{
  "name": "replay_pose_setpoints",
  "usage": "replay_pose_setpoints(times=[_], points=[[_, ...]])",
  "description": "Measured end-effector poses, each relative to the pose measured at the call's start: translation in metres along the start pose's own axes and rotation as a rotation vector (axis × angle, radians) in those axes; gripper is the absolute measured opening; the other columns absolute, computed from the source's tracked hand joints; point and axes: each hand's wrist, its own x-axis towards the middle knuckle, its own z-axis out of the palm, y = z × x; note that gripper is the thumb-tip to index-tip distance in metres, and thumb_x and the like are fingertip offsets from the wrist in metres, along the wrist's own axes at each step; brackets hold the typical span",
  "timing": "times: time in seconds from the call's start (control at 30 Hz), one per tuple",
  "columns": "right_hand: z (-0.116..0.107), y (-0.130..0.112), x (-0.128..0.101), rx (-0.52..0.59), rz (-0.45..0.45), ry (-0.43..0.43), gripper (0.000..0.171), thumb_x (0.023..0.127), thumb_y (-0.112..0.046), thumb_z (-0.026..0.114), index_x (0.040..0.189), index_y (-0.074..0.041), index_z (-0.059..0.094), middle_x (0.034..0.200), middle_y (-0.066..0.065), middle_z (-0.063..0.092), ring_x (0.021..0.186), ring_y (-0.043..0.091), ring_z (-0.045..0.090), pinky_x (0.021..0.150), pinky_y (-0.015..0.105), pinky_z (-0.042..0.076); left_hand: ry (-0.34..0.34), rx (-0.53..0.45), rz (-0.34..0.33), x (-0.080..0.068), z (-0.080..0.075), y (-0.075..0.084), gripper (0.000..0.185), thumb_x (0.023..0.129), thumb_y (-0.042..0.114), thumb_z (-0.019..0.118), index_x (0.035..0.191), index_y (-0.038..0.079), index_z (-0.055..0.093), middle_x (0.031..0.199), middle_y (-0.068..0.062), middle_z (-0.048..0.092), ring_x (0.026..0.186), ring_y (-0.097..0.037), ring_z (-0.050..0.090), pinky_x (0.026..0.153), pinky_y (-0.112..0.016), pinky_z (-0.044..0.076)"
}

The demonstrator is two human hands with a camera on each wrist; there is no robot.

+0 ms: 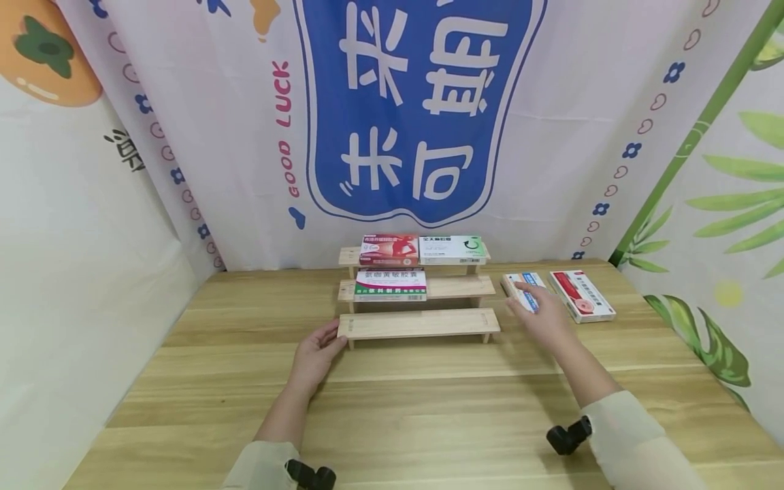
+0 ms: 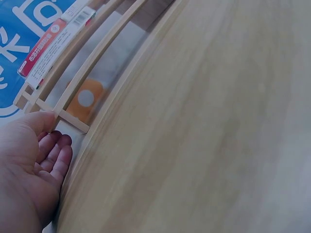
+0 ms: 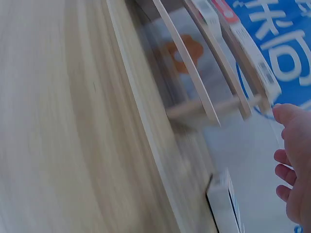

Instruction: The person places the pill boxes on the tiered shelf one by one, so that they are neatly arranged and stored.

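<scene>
Tabletop (image 1: pixel 429 408) runs wide and bare in front of the stepped wooden rack (image 1: pixel 419 323), with open wood on both sides of it — a broad stretch to the left, a narrower one to the right where two boxes lie. The rack's lowest step carries nothing; the middle step holds a green-and-white box (image 1: pixel 390 284), the top step a red box (image 1: pixel 388 250) and a white-and-green box (image 1: pixel 451 250) side by side. Curtain (image 1: pixel 184 136) closes off the back and both sides.

The left hand (image 1: pixel 315 354) rests at the left end of the lowest step, fingers loosely extended, thumb touching the rack's corner, gripping nothing.

The right hand (image 1: pixel 542 313) lies over the blue-and-white box (image 1: pixel 523 282) just right of the rack, fingers relaxed and spread — whether they press on it I cannot tell. A red-and-white box (image 1: pixel 582 295) lies just beside it, nearer the table's right edge.
</scene>
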Motion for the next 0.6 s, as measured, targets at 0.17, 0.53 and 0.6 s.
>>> replay_pose_setpoints(times=[0.17,0.53,0.6], points=[[-0.02,0.029,-0.001,-0.022,0.083,0.046,0.067,0.08,-0.061,0.039,0.13,-0.016,0.038,0.136,0.017,0.034,0.124,0.039,0.028,0.098,0.057,0.024,0.008,0.002,-0.005,0.001,0.001,-0.002,0.044,0.079,0.023,0.061,0.12,0.014,0.049,0.122,-0.006,0.053,0.113,-0.018,0.049,0.097,-0.032,0.04],[-0.045,0.079,-0.008,-0.054,0.268,0.078,0.073,0.082,-0.06,0.035,0.134,-0.009,0.029,0.136,0.028,0.024,0.122,0.047,0.023,0.095,0.061,0.022,0.001,0.003,-0.008,0.0,0.0,0.0,0.043,0.08,0.021,0.06,0.121,0.013,0.048,0.123,-0.006,0.053,0.113,-0.018,0.049,0.097,-0.033,0.039],[-0.046,0.087,-0.009,-0.061,0.285,0.09,0.074,0.082,-0.059,0.036,0.134,-0.007,0.028,0.137,0.029,0.022,0.121,0.048,0.022,0.095,0.061,0.022,-0.001,0.0,-0.005,-0.001,0.001,0.001,0.043,0.08,0.021,0.06,0.121,0.013,0.048,0.123,-0.007,0.052,0.113,-0.019,0.049,0.097,-0.033,0.04]])
